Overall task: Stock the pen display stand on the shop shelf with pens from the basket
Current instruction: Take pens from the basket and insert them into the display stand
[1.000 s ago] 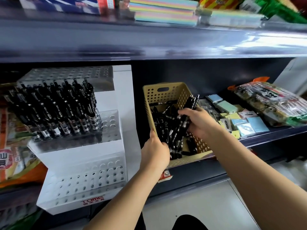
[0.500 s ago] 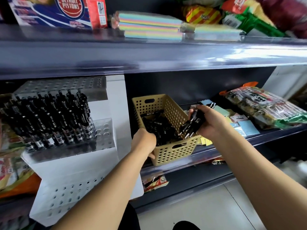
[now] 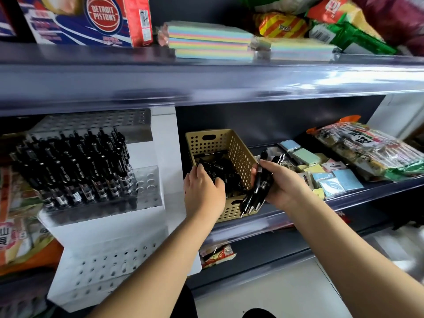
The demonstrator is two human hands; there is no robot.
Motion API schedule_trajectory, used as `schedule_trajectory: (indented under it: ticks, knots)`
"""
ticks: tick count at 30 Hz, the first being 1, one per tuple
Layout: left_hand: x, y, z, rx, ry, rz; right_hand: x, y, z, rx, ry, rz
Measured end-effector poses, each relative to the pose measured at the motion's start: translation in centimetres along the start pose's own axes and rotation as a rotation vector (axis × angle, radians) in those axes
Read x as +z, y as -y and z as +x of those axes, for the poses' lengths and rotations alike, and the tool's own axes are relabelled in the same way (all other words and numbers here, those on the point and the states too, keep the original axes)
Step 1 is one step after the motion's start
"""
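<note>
Currently right hand [image 3: 286,184] curls its fingers round a bundle of black pens [image 3: 254,196] beside the basket [image 3: 220,143]. Fingers of left hand [image 3: 203,189] reach into it; grip unclear.

Middle dark grey metal shelf [image 3: 358,198], glossy front lip; at left a white tiered plastic display stand with punched holes [image 3: 110,228], lowest tier past the lip; just beside it a tan perforated plastic basket [image 3: 220,143]; further right, small pastel sticky-note pads [image 3: 344,177]; then clear-wrapped printed packets [image 3: 371,152]. Upper grey shelf [image 3: 206,83]: red-and-blue Detroit Pistons box [image 3: 91,19]; pastel paper stacks [image 3: 208,42]; bright snack bags [image 3: 282,25].
</note>
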State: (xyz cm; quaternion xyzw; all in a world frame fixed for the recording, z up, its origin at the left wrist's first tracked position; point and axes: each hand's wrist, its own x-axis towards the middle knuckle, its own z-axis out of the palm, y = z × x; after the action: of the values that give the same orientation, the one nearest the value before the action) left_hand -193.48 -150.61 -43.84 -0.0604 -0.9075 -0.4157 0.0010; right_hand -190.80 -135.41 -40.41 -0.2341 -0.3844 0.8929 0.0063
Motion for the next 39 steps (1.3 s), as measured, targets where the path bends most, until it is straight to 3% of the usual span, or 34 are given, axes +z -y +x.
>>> schedule_trajectory:
  ticks: [2, 4, 7, 10, 22, 29, 39]
  knots:
    - [-0.9, -1.0, -1.5, 0.171, -0.034, -0.052, 0.4, -0.7, -0.5, -0.006, 0.018, -0.045]
    - [-1.8, -1.8, -3.1, 0.227, 0.093, -0.087, 1.0, -1.3, -1.3, -0.013, 0.043, -0.085]
    - [-2.9, -2.2, -5.3, 0.090, 0.442, -0.273, 2.2, -2.6, -3.0, -0.009, 0.090, -0.161]
    - [-3.9, -1.8, -7.0, 0.001, 0.595, -0.553, 3.3, -4.1, -4.9, -0.030, 0.091, -0.260]
    - [-7.2, 1.9, -10.5, 0.043, 0.309, -0.609, 5.8, -6.6, -9.8, -0.157, 0.240, -0.483]
    - [-9.5, 3.8, -12.4, 0.042, 0.095, -0.598, 6.8, -8.3, -11.4, -0.175, 0.423, -0.711]
    - [-12.6, 6.0, -12.7, 0.060, -0.048, -0.590, 9.7, -10.1, -11.4, -0.149, 0.457, -0.614]
